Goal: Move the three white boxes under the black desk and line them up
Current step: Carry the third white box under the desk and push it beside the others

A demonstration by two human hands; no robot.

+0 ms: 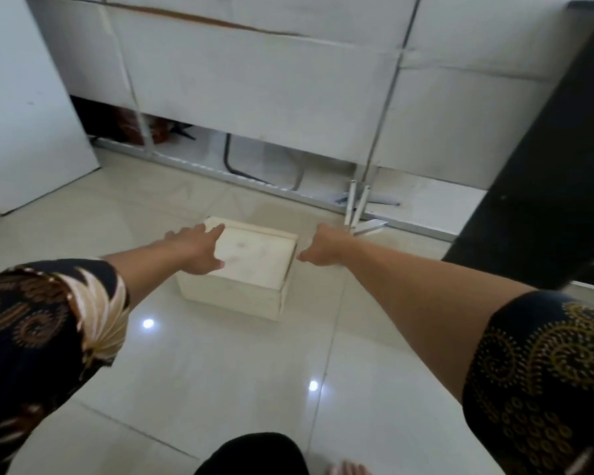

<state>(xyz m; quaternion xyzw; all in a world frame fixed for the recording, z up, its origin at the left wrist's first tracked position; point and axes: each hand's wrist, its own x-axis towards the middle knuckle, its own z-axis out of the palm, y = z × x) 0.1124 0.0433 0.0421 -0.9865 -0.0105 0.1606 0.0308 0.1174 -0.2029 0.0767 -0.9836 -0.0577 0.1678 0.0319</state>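
One white box (251,269) with a slightly shifted lid stands on the tiled floor in the middle of the view. My left hand (194,250) lies over its top left edge, fingers reaching along the far corner and thumb on the lid. Pressed against the box's right side is my right hand (323,246), thumb at the lid's edge and fingers curled down out of sight. The black desk (542,159) fills the right side, its dark panel slanting down to the floor right of the box. No other white box is in view.
A white panelled partition (254,80) on a metal frame runs behind the box, with cables and clutter under it. A white board (21,108) leans at the left. Thin white rods (355,207) stand just beyond my right hand. My foot (347,469) shows at the bottom.
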